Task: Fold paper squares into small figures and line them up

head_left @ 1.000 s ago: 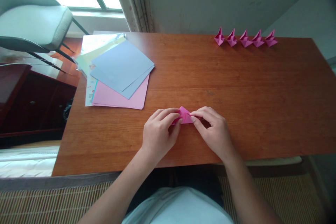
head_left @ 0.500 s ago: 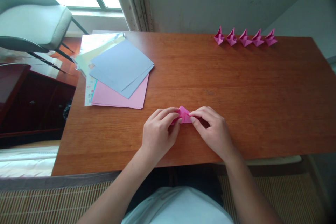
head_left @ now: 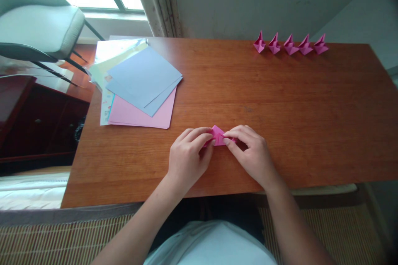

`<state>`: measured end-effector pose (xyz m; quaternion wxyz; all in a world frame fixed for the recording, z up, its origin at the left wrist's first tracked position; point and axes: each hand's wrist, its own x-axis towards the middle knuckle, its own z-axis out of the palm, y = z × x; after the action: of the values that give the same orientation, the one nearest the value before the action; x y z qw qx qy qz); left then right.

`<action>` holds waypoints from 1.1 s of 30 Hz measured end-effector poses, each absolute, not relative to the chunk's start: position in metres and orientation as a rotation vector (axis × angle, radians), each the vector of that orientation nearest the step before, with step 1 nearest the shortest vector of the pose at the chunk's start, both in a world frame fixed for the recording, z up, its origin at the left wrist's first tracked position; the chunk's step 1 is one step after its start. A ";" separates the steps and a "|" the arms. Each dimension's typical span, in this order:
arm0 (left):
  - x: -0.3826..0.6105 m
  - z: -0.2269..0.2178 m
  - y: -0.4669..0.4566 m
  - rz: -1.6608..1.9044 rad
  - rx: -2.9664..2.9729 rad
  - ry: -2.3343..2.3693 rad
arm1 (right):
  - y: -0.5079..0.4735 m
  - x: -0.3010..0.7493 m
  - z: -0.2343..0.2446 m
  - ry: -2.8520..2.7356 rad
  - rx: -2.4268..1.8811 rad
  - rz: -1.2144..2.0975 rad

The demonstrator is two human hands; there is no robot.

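Head view: both hands meet at the lower middle of the frame, over the near part of a brown wooden table (head_left: pixel 280 103). Between them is a small pink folded paper (head_left: pixel 218 136), its pointed top aimed toward the upper part of the frame and its lower edge running roughly level.

The left forearm (head_left: pixel 147 213) rises from the bottom of the frame, left of centre, and slants up to the right. The left hand (head_left: pixel 189 153) is bent with its back to the camera, thumb and fingers drawn into a narrow pinch that holds the left part of the pink paper. The right forearm (head_left: pixel 289 221) comes from the lower right and slants up to the left; the right hand (head_left: pixel 250 151) has its fingers curved and bunched, with thumb and index finger nipping the right side of the paper, a small gap showing behind their tips.

Compared with half a second ago, the right fingertips have crept very slightly to the left, and a bit of pink now shows in the gap behind them. The left hand keeps its place and its grip. Five pink folded figures (head_left: pixel 290 46) stand in the same row along the table's far edge at the upper right of the frame, and the blue sheets (head_left: pixel 146 74), overlapping pink sheets (head_left: pixel 146 116) at the left, lie unchanged.
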<state>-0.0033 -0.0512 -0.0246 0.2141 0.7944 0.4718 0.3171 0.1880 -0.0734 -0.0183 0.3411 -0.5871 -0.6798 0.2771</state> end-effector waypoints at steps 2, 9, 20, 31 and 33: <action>-0.003 -0.025 -0.051 0.882 2.205 1.311 | -0.072 0.188 -0.019 -1.766 -1.530 0.719; -0.003 -0.025 -0.052 0.885 2.203 1.309 | -0.070 0.186 -0.020 -1.770 -1.548 0.706; -0.004 -0.026 -0.052 0.874 2.205 1.311 | -0.070 0.186 -0.020 -1.805 -1.526 0.675; -0.012 -0.021 -0.053 0.702 2.342 1.201 | -0.079 0.196 -0.023 -2.011 -1.396 0.621; -0.016 -0.019 -0.052 0.625 2.408 1.139 | -0.082 0.198 -0.026 -2.048 -1.385 0.584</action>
<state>-0.0159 -0.0522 -0.0190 0.2012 0.8620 0.4078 0.2238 0.1983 -0.0816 -0.0259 0.2961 -0.5207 -0.7700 0.2197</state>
